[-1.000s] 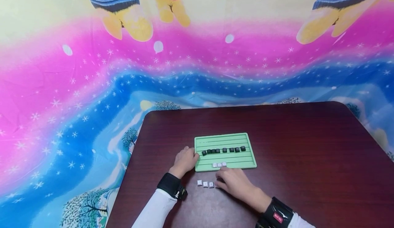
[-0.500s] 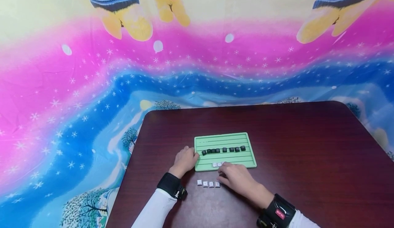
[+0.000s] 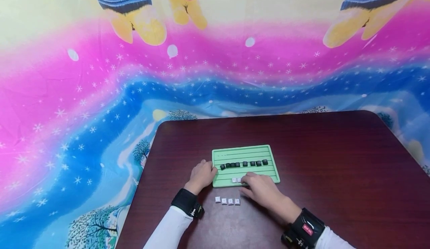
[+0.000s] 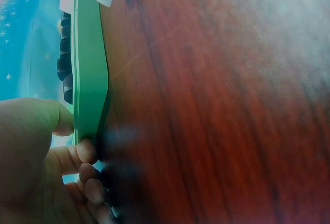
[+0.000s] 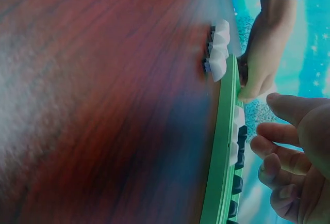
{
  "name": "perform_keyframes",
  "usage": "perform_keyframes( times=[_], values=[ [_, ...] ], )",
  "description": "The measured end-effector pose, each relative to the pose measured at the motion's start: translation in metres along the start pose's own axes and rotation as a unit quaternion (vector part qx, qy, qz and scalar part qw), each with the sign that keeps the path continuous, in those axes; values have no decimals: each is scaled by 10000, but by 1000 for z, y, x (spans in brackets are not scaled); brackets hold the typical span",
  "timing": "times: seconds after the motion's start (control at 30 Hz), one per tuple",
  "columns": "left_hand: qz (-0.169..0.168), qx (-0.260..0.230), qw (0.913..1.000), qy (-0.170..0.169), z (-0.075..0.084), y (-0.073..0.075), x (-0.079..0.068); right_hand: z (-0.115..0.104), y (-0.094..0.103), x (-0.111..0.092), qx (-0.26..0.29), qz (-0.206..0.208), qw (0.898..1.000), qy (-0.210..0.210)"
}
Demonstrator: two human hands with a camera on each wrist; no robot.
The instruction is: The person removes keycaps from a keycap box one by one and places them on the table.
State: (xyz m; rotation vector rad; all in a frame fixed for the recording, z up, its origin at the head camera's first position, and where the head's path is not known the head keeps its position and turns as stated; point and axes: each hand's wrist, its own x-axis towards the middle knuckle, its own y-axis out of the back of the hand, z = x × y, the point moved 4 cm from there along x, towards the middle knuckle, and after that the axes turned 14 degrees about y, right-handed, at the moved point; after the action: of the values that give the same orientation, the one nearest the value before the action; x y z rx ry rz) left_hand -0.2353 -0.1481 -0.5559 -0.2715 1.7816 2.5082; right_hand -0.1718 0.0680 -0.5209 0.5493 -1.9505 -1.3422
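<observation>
A light green ridged tray [image 3: 248, 173] lies on the table. My left hand [image 3: 202, 175] pinches its left edge; in the left wrist view the thumb [image 4: 63, 121] is on the upper side and a fingertip is against the tray's corner. A row of black keycaps [image 3: 245, 164] crosses the tray's middle. Near its front edge sit white keycaps [image 3: 234, 180], the rightmost hidden behind my right hand [image 3: 263, 191] in the head view. The right wrist view shows that hand with thumb and fingers apart, nothing between them, beside the white keycaps [image 5: 234, 152].
Several white keycaps [image 3: 230, 201] stand in a row on the dark wooden table [image 3: 329, 159], in front of the tray. A printed cloth [image 3: 215, 62] hangs behind the table. Black bands [image 3: 307, 228] are on both wrists.
My right hand has shifted slightly right and away from me, baring the rightmost white keycap on the table and covering the rightmost one on the tray. The left hand has stayed put.
</observation>
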Motion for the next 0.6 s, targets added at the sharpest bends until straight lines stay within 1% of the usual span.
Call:
perform_keyframes(
  times=[0.17, 0.33, 0.6],
  values=[
    [11, 2, 10000, -7, 0, 0, 0, 5, 2, 0, -71, -25, 9999, -67],
    [45, 7, 10000, -46, 1, 1, 0, 9, 4, 0, -117, 53, 9998, -135],
    [24, -55, 10000, -16, 0, 0, 1, 16, 5, 2, -114, 86, 9993, -359]
  ],
)
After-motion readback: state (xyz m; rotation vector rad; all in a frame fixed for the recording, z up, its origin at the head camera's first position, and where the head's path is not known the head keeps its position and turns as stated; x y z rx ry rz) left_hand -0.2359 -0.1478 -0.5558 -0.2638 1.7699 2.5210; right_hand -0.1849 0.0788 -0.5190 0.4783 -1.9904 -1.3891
